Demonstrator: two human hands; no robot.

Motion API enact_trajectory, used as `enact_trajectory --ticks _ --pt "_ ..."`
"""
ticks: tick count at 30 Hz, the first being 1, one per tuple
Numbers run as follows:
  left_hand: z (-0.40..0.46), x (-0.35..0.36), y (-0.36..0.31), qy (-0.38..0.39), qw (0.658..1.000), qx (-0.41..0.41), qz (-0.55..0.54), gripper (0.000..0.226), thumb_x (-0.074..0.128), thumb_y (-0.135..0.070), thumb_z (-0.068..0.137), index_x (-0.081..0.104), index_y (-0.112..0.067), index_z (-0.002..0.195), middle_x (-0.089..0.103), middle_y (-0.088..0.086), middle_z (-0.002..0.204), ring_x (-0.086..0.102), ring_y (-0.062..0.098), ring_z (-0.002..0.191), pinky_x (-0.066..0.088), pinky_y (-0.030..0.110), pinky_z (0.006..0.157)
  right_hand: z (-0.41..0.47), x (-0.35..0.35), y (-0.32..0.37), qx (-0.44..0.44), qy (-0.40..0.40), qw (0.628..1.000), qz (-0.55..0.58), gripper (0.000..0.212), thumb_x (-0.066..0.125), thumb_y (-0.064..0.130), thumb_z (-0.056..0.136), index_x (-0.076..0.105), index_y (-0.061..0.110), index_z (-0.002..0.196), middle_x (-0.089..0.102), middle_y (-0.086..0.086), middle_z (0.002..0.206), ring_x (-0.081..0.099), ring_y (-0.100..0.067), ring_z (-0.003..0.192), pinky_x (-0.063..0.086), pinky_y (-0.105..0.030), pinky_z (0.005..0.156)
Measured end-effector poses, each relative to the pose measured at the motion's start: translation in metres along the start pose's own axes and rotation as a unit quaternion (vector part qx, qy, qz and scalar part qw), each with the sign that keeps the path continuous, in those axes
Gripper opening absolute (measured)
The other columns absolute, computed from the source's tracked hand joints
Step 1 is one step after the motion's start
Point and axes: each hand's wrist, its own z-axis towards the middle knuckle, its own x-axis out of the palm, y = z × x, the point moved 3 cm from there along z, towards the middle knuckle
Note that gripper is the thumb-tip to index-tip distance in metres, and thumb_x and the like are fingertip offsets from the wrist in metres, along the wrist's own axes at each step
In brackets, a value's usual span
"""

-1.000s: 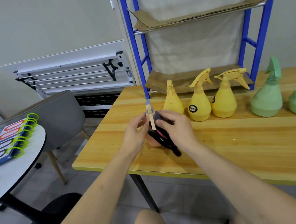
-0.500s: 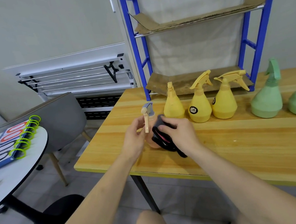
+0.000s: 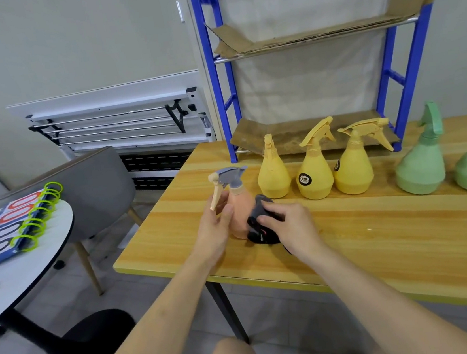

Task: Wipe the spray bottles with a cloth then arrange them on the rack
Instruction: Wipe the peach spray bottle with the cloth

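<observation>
On the table [image 3: 384,246] | left hand [image 3: 214,228] grips peach bottle [image 3: 240,205] | right hand [image 3: 293,225] presses cloth [image 3: 258,228] against it

Both bare forearms reaching in from six o'clock, converging toward twelve. Left hand [image 3: 215,229] curled around the peach bottle [image 3: 240,205], thumb up its side. Right hand [image 3: 290,225] at three o'clock of it, fingers bent, pressing the dark cloth [image 3: 258,228].

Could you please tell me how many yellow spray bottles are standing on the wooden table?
3: a row before the blue rack: left yellow bottle, middle yellow bottle, right yellow bottle. None seem hidden.
</observation>
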Motion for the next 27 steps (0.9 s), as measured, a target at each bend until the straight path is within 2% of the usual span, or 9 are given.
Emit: enact_trajectory --ticks 3,6,11,13,14,16,19,22,27 --pt "-0.003 0.001 -0.002 0.007 1.000 0.004 0.002 0.042 0.057 -0.039 0.102 0.055 -0.021 0.140 0.066 -0.004 0.133 0.059 0.013 0.127 0.047 0.048 0.111 0.001 0.004 0.014 -0.013 -0.021 0.998 0.053 0.038 0.077 0.023 0.091 0.071 0.024 0.128 0.072 0.012 0.124 0.065 -0.003 0.114 0.049 -0.019 0.098" --pt "-0.002 0.003 -0.003 0.001 0.999 0.006 0.036 0.030 0.055 -0.035 0.105 0.054 -0.040 0.135 0.053 -0.008 0.134 0.054 0.008 0.125 0.048 0.042 0.109 0.011 0.007 0.035 -0.031 -0.021 0.994 0.106 0.039 0.073 0.025 0.093 0.069 0.027 0.131 0.072 0.014 0.126 0.066 -0.001 0.113 0.053 -0.027 0.101" --pt "0.000 0.002 0.003 0.007 0.997 0.023 0.069 0.040 0.051 -0.030 0.106 0.048 -0.028 0.146 0.051 0.001 0.140 0.053 -0.014 0.113 0.044 0.005 0.092 0.010 0.008 0.028 -0.035 -0.005 0.992 0.118 0.037 0.072 0.021 0.093 0.071 0.028 0.130 0.074 0.014 0.120 0.069 -0.002 0.108 0.056 -0.033 0.099" --pt "0.001 0.000 0.003 0.009 0.997 0.029 0.075 0.044 0.049 -0.033 0.107 0.047 -0.022 0.149 0.051 0.000 0.143 0.049 -0.010 0.123 0.041 0.010 0.102 0.006 0.006 0.011 -0.026 -0.003 0.997 0.072 0.034 0.074 0.022 0.092 0.074 0.028 0.126 0.075 0.012 0.119 0.069 -0.005 0.110 0.054 -0.035 0.101" --pt "0.001 -0.001 0.004 0.009 0.997 0.026 0.074 0.045 0.047 -0.034 0.107 0.047 -0.021 0.150 0.051 -0.001 0.144 0.049 -0.002 0.128 0.041 0.019 0.109 0.005 0.005 0.004 -0.019 -0.003 0.999 0.043 0.034 0.075 0.023 0.091 0.075 0.026 0.124 0.075 0.010 0.120 0.068 -0.006 0.112 0.053 -0.034 0.102" --pt "0.000 -0.002 0.004 0.012 0.998 0.011 0.053 0.042 0.046 -0.034 0.107 0.045 -0.026 0.148 0.053 -0.008 0.141 0.052 0.004 0.129 0.044 0.030 0.109 0.003 0.003 -0.003 -0.005 0.002 1.000 0.006 0.034 0.076 0.024 0.091 0.075 0.025 0.124 0.075 0.006 0.121 0.068 -0.010 0.113 0.052 -0.031 0.100" --pt "-0.002 -0.002 0.001 0.019 1.000 -0.008 0.002 0.035 0.051 -0.028 0.107 0.045 -0.027 0.141 0.055 -0.014 0.137 0.055 0.004 0.126 0.049 0.025 0.101 0.002 0.002 0.002 -0.002 -0.015 1.000 0.011 0.024 0.074 0.024 0.091 0.079 0.026 0.114 0.078 0.007 0.108 0.070 -0.013 0.102 0.055 -0.034 0.092" --pt "-0.003 -0.002 -0.002 0.022 1.000 -0.006 0.002 0.035 0.057 -0.026 0.105 0.049 -0.026 0.138 0.058 -0.009 0.138 0.056 0.007 0.127 0.048 0.033 0.108 0.004 0.005 0.022 -0.021 -0.025 0.998 0.056 0.020 0.071 0.023 0.093 0.081 0.033 0.106 0.077 0.018 0.093 0.071 -0.008 0.093 0.056 -0.034 0.087" --pt "-0.006 0.000 -0.005 0.006 1.000 0.010 0.021 0.033 0.056 -0.026 0.105 0.054 -0.023 0.137 0.062 -0.010 0.133 0.058 0.000 0.120 0.048 0.030 0.106 0.010 0.011 0.040 -0.049 -0.027 0.995 0.084 0.025 0.071 0.027 0.093 0.078 0.036 0.115 0.076 0.025 0.103 0.069 0.002 0.099 0.055 -0.025 0.088"
